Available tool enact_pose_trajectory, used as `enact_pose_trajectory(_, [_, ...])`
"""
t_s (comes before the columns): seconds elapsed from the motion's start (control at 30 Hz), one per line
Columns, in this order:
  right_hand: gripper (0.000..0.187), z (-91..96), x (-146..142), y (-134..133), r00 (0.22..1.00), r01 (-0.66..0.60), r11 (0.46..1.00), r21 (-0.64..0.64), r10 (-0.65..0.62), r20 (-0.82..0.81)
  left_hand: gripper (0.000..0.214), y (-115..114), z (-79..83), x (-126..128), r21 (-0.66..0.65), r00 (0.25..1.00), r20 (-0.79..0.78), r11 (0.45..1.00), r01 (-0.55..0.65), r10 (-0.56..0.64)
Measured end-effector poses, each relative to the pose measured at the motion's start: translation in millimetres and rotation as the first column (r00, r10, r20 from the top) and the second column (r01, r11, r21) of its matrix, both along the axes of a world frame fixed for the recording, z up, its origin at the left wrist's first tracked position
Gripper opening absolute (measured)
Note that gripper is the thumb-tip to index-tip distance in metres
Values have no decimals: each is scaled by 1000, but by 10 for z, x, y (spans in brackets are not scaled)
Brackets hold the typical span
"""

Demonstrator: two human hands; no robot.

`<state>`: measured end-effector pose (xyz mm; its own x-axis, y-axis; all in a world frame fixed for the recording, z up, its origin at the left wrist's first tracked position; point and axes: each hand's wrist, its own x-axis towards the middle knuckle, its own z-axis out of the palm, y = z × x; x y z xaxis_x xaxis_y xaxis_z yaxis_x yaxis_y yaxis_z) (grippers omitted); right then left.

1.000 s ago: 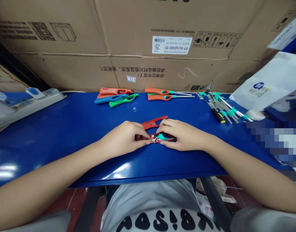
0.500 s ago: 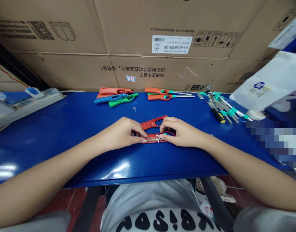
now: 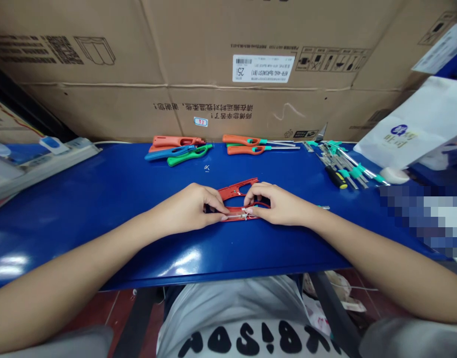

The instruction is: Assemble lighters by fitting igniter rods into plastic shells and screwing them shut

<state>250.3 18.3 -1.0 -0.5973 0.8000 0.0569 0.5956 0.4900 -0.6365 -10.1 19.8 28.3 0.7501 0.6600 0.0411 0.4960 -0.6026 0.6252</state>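
Observation:
A red half of a lighter casing [image 3: 234,212] lies in front of me, with a clear part, a thin metal rod and white and teal bits inside it. My left hand [image 3: 198,206] pinches its left end between thumb and fingers. On its right portion my right hand [image 3: 271,203] is closed, the thumb pressed near the white and teal bits. The fingers hide some of the inner parts. Just behind lies the matching red casing half [image 3: 231,191], inner side up, with its trigger opening beside my right fingers. A metal rod tip [image 3: 324,207] shows beyond my right wrist.
Red, blue and green casings [image 3: 178,141] lie at the back, beside orange lighters [image 3: 247,149] with metal tubes. Several metal tubes with teal parts [image 3: 353,164] and a black-yellow screwdriver [image 3: 336,177] are at right. A cardboard box [image 3: 198,64] walls the back; a power strip [image 3: 75,154] sits left.
Both hands stay on the red casing half, with only slight finger shifts. The rod tip past my right wrist shows more now. The view has moved a little.

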Motion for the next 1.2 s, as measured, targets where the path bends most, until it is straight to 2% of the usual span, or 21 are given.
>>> enact_pose_trajectory(0.2, [7, 24, -10, -7, 1000, -20, 1000, 4, 20, -10, 15, -86, -4, 54, 92, 998, -54, 995, -39, 44])
enact_pose_trajectory(0.37, [7, 59, -5, -8, 999, -37, 999, -23, 37, -6, 15, -119, -27, 69, 84, 998, -59, 996, -22, 27])
enact_pose_trajectory(0.57, [12, 15, 23, -5, 998, -54, 998, -33, 53, -38, 13, -129, -32, 86, 84, 999, -40, 996, -13, 16])
enact_pose_trajectory(0.67, [20, 33, 43, -27, 996, -80, 996, 44, 82, -46, 13, -150, -34, 92, 94, 998, -50, 995, -26, 31])
enact_pose_trajectory(0.73, [22, 76, 54, -50, 987, -154, 980, 123, 158, -24, 11, -163, -38, 93, 110, 998, -52, 994, -15, 21])
enact_pose_trajectory(0.83, [18, 149, 63, -80, 965, -264, 943, 201, 258, 57, 9, -170, -46, 94, 130, 998, -59, 991, -2, 10])
enact_pose_trajectory(0.9, [15, 176, 62, -92, 957, -286, 927, 242, 265, 118, 8, -167, -53, 94, 131, 998, -58, 991, 1, 7])
enact_pose_trajectory(1.2, [10, 140, 55, -94, 946, -315, 909, 272, 277, 172, 8, -156, -85, 73, 131, 999, -45, 991, 19, -14])
